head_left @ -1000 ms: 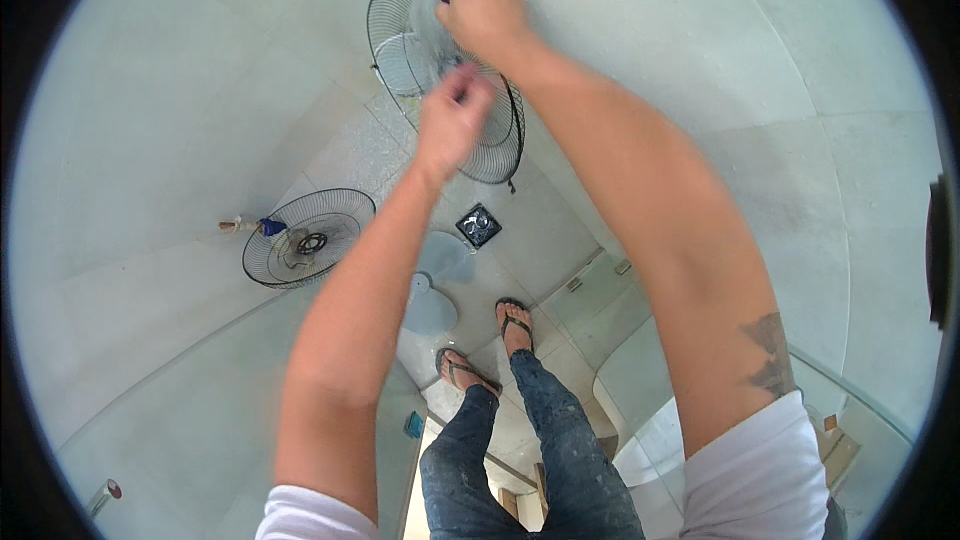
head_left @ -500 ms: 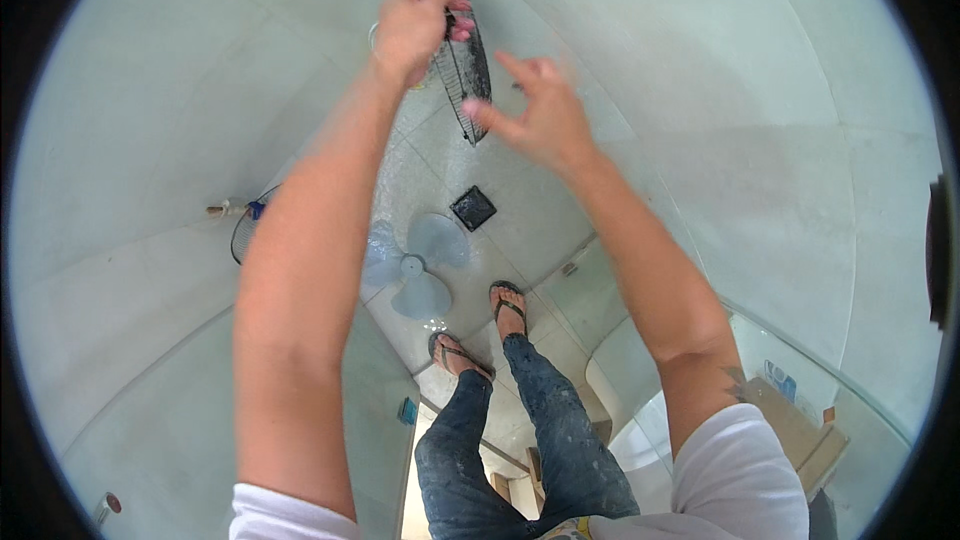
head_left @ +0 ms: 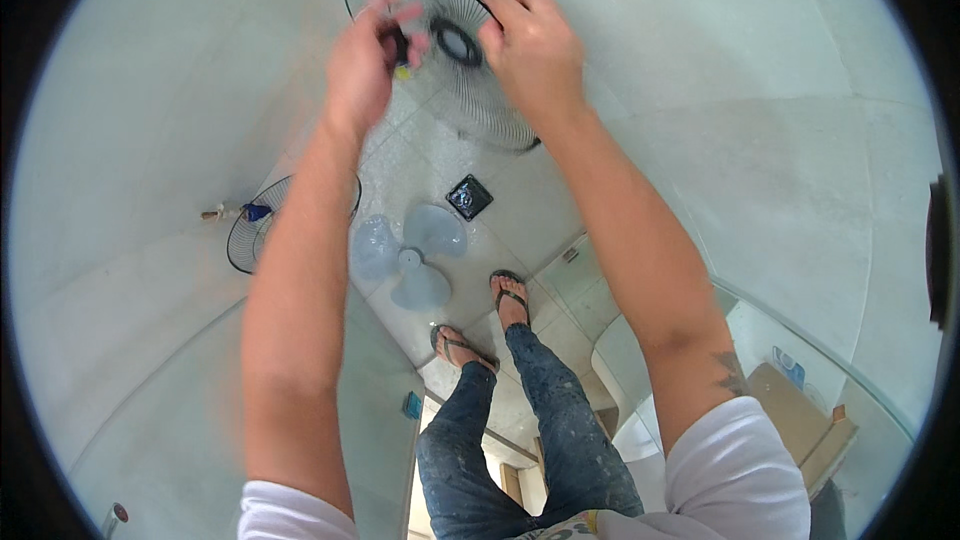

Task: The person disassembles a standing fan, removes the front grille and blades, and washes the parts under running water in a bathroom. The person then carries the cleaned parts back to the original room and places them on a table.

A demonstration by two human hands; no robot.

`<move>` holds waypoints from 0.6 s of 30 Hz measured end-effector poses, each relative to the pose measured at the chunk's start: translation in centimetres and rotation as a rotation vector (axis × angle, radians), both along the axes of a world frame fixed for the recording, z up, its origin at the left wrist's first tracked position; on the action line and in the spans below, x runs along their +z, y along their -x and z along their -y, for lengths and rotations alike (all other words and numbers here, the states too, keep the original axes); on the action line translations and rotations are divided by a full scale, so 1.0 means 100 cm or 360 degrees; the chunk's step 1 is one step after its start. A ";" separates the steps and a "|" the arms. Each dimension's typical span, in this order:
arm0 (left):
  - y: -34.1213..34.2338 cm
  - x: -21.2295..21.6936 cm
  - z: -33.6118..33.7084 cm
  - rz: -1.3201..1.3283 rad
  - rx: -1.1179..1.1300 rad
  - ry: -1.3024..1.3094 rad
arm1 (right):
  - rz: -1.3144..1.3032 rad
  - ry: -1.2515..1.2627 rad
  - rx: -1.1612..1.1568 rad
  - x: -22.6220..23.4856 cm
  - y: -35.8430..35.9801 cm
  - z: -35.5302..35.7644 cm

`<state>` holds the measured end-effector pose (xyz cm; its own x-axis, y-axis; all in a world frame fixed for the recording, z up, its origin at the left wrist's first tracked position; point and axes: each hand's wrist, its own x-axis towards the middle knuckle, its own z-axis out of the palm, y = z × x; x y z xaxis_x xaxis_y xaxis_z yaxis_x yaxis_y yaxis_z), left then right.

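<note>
My right hand (head_left: pixel 540 55) is closed on the rim of a round black wire fan guard (head_left: pixel 490 105), which is held up tilted above the floor. The guard has a dark ring around its centre. Over the guard's left side is my left hand (head_left: pixel 365 65), its fingers curled and smeared by motion. A small dark thing with a bit of yellow below it shows at those fingers; I cannot make out what it is. Below, a pale blue three-bladed fan blade (head_left: pixel 410 258) lies on the wet floor beside a square black drain cover (head_left: pixel 469 197).
A second wire guard (head_left: pixel 240 240) leans by the left wall, partly behind my left forearm, near a blue-and-white handled thing (head_left: pixel 255 211). Glass panels (head_left: pixel 830 350) stand at both sides. A cardboard box (head_left: pixel 790 410) sits at lower right. My sandalled feet (head_left: pixel 510 300) are on the tiles.
The fan guard has turned from nearly edge-on to showing its face. My right hand has moved up and taken its rim. My left hand has shifted left and slightly down.
</note>
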<state>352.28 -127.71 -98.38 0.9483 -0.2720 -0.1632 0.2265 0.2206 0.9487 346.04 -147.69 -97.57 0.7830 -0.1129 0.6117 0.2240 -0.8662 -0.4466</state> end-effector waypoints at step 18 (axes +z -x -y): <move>0.086 -0.052 0.042 0.0393 0.0167 -0.0657 | -0.0616 -0.0974 0.0426 -0.016 -0.144 -0.022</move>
<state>343.68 -131.96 -103.58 0.9911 -0.1329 -0.0039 -0.0197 -0.1757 0.9842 360.46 -145.45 -99.18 0.9767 -0.1198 0.1782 0.1211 -0.3779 -0.9179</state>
